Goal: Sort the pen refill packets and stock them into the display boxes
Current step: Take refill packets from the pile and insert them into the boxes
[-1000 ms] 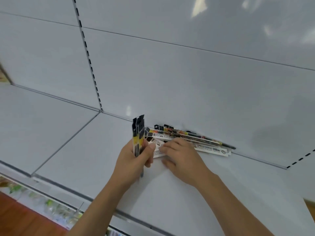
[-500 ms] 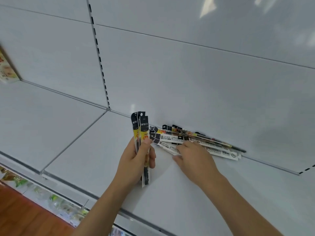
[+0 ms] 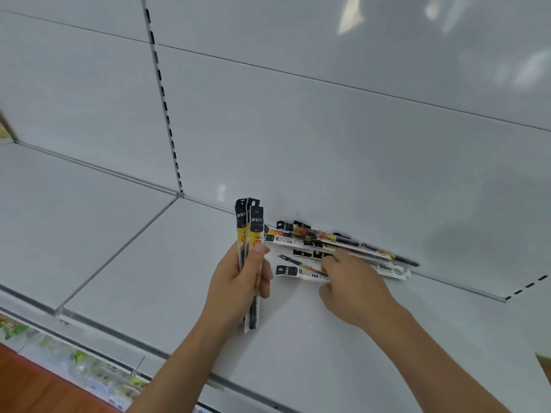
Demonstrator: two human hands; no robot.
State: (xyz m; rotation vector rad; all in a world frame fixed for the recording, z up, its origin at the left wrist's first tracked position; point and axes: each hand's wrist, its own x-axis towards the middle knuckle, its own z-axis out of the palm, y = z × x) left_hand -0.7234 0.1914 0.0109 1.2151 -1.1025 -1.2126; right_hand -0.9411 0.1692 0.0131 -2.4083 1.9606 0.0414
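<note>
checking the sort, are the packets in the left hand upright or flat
Upright: the left hand grips the packets vertically, black tops up, above the shelf.

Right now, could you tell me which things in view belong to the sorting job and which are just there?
Job:
- packets in the left hand
- loose packets on the shelf, under the right hand

Just there:
- white shelf
- slotted upright
- wooden floor

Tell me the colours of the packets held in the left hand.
Black tops over yellow bodies on the held packets, seen in the head view, in the left hand.
</note>
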